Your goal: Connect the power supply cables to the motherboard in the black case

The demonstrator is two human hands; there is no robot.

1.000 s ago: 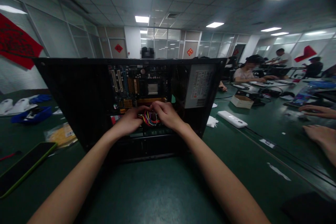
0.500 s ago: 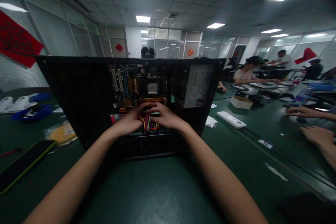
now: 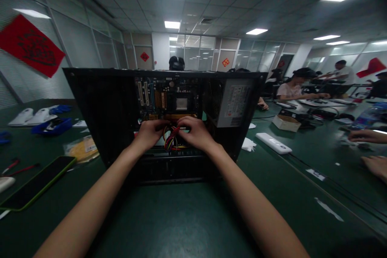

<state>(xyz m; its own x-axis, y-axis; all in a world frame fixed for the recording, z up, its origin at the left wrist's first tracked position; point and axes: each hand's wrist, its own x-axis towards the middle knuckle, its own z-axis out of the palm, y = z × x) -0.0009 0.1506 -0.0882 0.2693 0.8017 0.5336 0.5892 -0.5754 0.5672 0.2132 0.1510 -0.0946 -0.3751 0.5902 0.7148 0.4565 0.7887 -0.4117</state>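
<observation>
An open black computer case stands on the green table, its inside facing me. A motherboard shows at the top middle, and a silver power supply sits at the upper right. Inside the case, a bundle of coloured cables hangs between my hands. My left hand has its fingers closed on the left side of the bundle. My right hand grips the cables from the right, fingers curled. Both sets of fingertips are near the gold memory slots, partly hidden.
On the left lie a phone, a bag of yellow material and a blue tray. To the right are a white power strip, a small box and another person's hands. People sit farther back.
The view has turned slightly left, so the case appears farther right. My hands have moved a little apart, and more of the red and yellow cables shows between them.
</observation>
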